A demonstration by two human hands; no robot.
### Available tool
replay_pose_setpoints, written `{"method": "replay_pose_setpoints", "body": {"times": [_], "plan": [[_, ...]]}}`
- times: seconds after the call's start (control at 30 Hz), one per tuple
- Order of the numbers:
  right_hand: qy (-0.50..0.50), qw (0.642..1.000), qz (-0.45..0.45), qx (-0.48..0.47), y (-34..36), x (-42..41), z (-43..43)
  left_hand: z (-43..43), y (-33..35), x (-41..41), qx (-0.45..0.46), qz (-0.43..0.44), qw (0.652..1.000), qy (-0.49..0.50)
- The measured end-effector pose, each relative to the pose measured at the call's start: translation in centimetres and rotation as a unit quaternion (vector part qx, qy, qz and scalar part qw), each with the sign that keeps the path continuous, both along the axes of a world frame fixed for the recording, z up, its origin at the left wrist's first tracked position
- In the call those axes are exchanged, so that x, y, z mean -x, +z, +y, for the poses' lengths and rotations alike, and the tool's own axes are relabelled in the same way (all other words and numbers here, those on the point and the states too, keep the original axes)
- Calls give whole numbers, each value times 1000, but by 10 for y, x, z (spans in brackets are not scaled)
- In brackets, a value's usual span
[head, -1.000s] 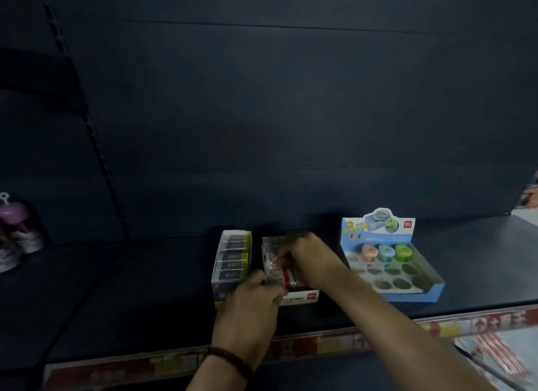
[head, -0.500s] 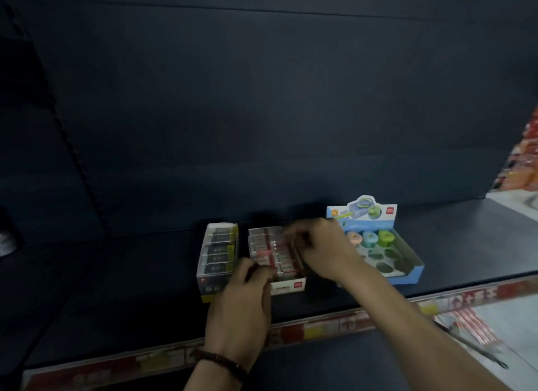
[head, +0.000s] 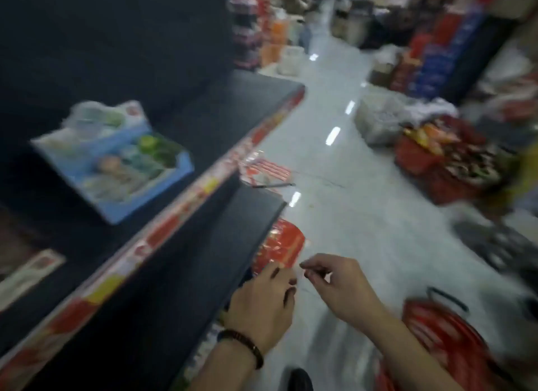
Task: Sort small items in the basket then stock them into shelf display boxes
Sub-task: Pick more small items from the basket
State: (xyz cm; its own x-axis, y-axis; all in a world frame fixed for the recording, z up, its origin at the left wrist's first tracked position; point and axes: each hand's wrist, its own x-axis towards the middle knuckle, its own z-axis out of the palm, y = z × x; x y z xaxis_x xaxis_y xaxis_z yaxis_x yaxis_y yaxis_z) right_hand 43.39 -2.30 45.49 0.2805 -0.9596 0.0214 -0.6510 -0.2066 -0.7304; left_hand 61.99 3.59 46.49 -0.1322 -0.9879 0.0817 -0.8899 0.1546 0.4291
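Nearest, the left grip [head: 262, 300], with a dark beaded bracelet [head: 243, 344] on its wrist, hangs just off the edge of the lower shelf [head: 189, 259]. Its fingers are curled under, and blur hides whether it holds anything. Just right of it, the right grip [head: 343, 288] has thumb and forefinger tips together; whether something small is pinched there cannot be told. A red basket [head: 445, 341] sits on the floor [head: 364, 216] at near right. Farther left, on the upper shelf [head: 233, 114], the blue display box [head: 116, 169] holds a few coloured pieces. At far right a second red basket [head: 431, 163], heaped with goods, stands on the floor.
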Motion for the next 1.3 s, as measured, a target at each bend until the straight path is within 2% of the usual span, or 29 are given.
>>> {"method": "replay_pose_setpoints", "body": {"times": [0.1,0.2,0.37,0.47,0.6,0.77,0.8,0.87,0.97,1.07,1.17,1.3], "plan": [[-102,989,54,-97,-51,96,44,-7,-41,63,-57,1,993,-101],[-213,958,80,-175,-93,192,98,-7,-76,139,-97,-20,976,-194],[-378,881,30,-284,-150,315,170,-5,-123,256,-154,-78,943,-284],[-420,845,-8,-331,-190,374,189,-15,-155,323,-197,-97,928,-300],[-418,826,-25,-377,-257,447,186,-37,-216,393,-258,-91,928,-253],[-388,820,-4,-421,-384,518,141,-65,-323,471,-301,-96,918,-238],[-376,822,9,-428,-433,529,126,-74,-366,489,-307,-86,918,-236],[-348,831,37,-432,-466,539,96,-85,-404,513,-303,-63,924,-224],[-317,843,70,-428,-554,551,49,-111,-494,546,-301,-41,930,-207],[-302,853,109,-410,-646,561,2,-136,-580,575,-283,-50,942,-173],[-295,866,154,-374,-732,566,-40,-140,-640,588,-267,-17,953,-140],[-216,869,240,-375,-831,572,-92,-137,-689,590,-279,44,951,-124]]}}
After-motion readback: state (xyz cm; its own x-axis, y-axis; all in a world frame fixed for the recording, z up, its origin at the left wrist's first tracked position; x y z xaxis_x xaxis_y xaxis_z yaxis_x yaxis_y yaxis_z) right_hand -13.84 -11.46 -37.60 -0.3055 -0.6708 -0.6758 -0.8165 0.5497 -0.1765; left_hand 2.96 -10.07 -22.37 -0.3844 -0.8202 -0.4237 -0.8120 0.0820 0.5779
